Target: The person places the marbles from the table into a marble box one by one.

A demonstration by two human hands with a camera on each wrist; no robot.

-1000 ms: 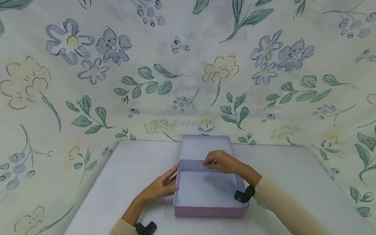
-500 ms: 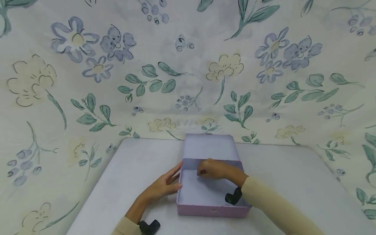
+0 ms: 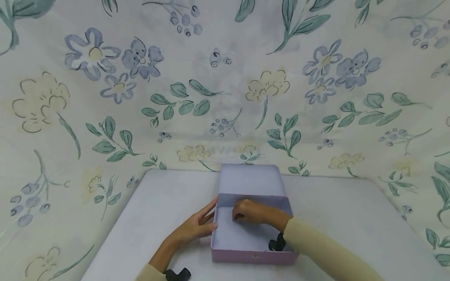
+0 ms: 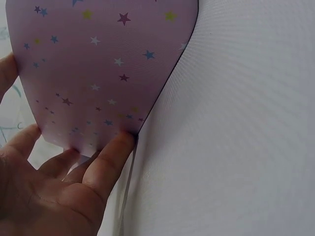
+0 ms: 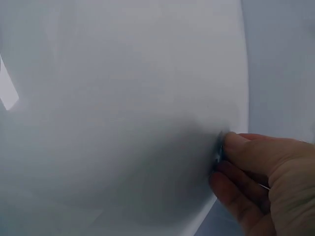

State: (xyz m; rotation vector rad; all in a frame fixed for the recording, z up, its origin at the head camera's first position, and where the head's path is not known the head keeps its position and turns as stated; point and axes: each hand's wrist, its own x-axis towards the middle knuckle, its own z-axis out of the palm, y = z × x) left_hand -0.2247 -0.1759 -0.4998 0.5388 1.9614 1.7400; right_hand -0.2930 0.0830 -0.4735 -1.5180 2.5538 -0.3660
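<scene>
A lilac-pink box (image 3: 242,256) stands on the table with its lid (image 3: 251,180) folded back. My left hand (image 3: 191,231) rests on the box's left side, fingers extended. In the left wrist view its fingertips touch the star-printed wall (image 4: 98,73). My right hand (image 3: 254,212) is inside the box, close over the pale floor near the back left corner. Between its thumb and fingers the right wrist view shows a small, shiny dark-blue thing (image 5: 218,153), pinched edge-on and mostly covered by the fingers; I cannot tell its kind.
The white table (image 3: 147,203) spreads around the box on both sides. Behind it hangs a flower-printed cloth (image 3: 225,97). Both wrists carry a black camera mount, the right one (image 3: 277,242) over the box's front right part.
My right hand has gone down and to the left, from above the box's back part to close over its floor. My left hand has stayed at the box's left side.
</scene>
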